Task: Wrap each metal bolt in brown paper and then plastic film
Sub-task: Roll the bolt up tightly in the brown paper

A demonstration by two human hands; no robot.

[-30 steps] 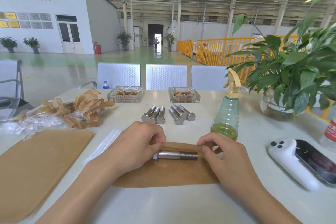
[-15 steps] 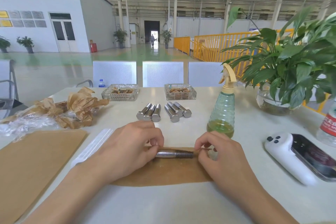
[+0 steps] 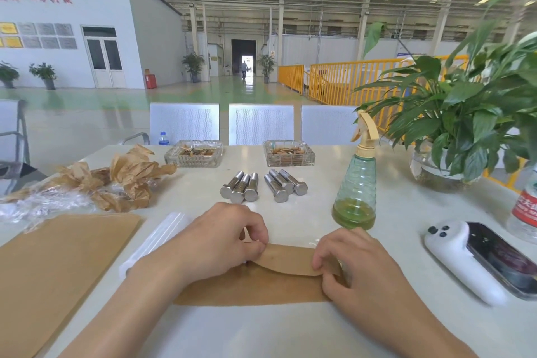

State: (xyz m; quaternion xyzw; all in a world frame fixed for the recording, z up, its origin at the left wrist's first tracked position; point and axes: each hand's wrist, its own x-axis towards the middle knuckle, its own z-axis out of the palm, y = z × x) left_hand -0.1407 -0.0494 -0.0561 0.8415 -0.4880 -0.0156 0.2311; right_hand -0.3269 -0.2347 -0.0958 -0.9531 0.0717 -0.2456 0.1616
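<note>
A brown paper sheet [image 3: 255, 288] lies on the white table in front of me, its far edge folded toward me over the bolt, which is now hidden. My left hand [image 3: 220, 238] pinches the fold at its left end. My right hand [image 3: 348, 261] pinches it at the right end. Two groups of three bare metal bolts, the left group [image 3: 239, 190] and the right group [image 3: 286, 185], lie further back. A roll of plastic film [image 3: 157, 238] rests left of my left hand.
A stack of brown paper [image 3: 58, 264] lies at the left, with crumpled paper and film [image 3: 110, 180] behind it. Two glass ashtrays [image 3: 194, 153] stand at the back. A spray bottle [image 3: 355, 189], a plant [image 3: 465, 131], a phone [image 3: 494, 259] and a water bottle [image 3: 527, 209] stand on the right.
The bolt lay bare on the paper between my fingers; now both hands have folded the paper's far edge over it, hiding it.
</note>
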